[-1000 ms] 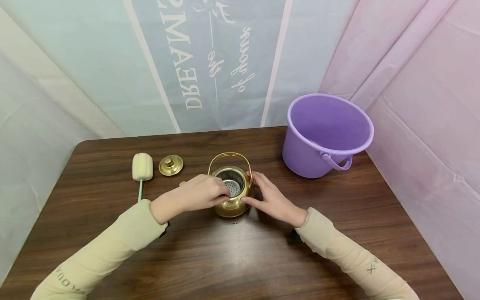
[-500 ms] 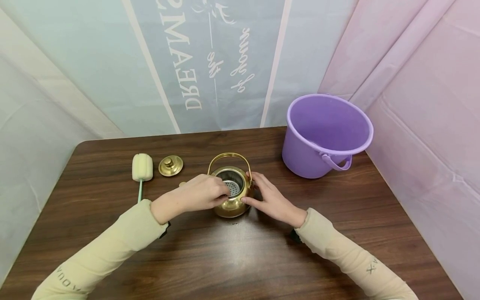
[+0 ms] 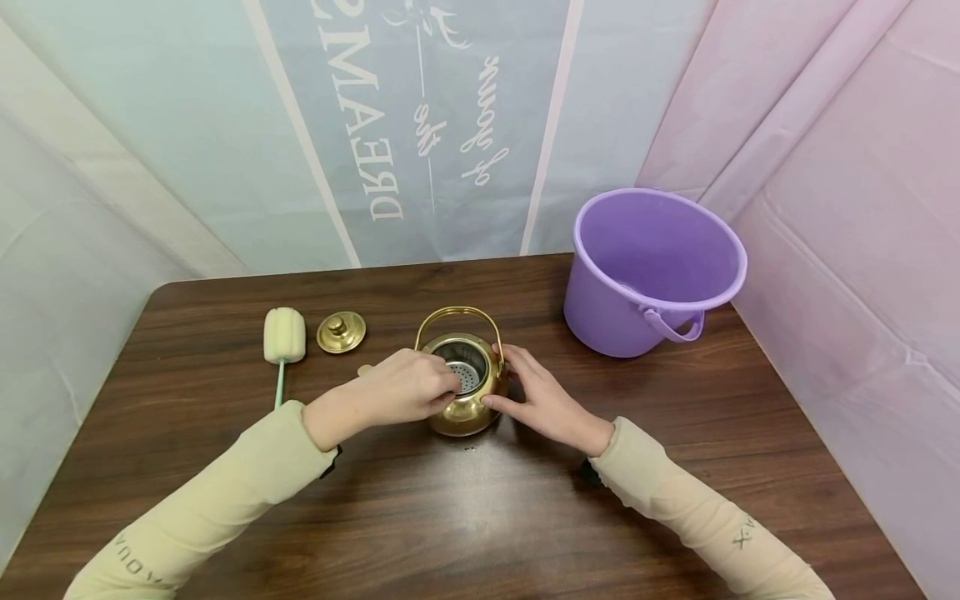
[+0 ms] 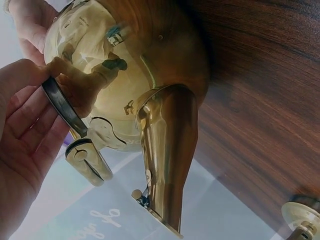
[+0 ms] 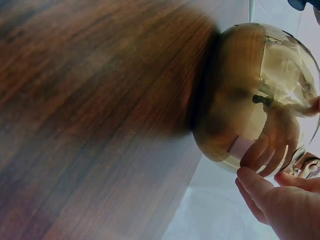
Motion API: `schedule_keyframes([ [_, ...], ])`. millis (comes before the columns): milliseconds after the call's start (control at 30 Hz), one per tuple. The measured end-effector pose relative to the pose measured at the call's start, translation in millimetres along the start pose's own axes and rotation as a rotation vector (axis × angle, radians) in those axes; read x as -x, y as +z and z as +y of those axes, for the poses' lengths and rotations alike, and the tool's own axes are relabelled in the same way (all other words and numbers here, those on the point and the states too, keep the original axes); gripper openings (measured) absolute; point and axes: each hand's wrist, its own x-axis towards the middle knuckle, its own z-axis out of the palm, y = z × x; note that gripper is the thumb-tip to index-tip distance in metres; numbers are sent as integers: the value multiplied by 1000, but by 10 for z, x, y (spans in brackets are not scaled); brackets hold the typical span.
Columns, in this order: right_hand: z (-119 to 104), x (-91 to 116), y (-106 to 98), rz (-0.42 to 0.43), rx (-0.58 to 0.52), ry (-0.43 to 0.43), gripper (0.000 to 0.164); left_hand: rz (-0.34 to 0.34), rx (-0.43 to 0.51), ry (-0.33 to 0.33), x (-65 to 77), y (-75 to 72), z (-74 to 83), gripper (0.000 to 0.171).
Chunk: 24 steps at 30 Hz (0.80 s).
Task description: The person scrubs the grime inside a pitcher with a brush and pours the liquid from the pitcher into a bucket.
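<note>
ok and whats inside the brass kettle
Inside the kettle sits a metal strainer, its hole-dotted bottom and part of its wall visible. The left hand hides one side of the opening, and the strainer covers whatever is beneath it.

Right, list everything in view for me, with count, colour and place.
Kettle: one, brass-gold, at mid-table, lid off, handle raised.
Strainer: one, silver, perforated, in the kettle's mouth.
Lid: one, gold, on the table, left of the kettle.
Brush: one, pale yellow head, green handle partly hidden, left of the lid.
Bucket: one, purple, right of the kettle.
Table: one, dark brown, under them all.
Backdrop: number of pieces unclear, pale blue, pink and whitish, behind and beside the table.
Dark objects: two, mostly hidden, at the cuffs.
Sleeves: two, cream, on both arms.
Left hand: one, bare, at the kettle's mouth.
Right hand: one, bare, against the kettle's right side.
</note>
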Motion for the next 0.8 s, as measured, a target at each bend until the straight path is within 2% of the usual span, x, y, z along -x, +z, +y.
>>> schedule_keyframes([
  [433, 24, -15, 0, 2, 1, 26, 66, 79, -70, 70, 15, 51, -27, 12],
  [800, 28, -30, -4, -12, 12, 12, 69, 89, -89, 96, 14, -1, -33, 8],
])
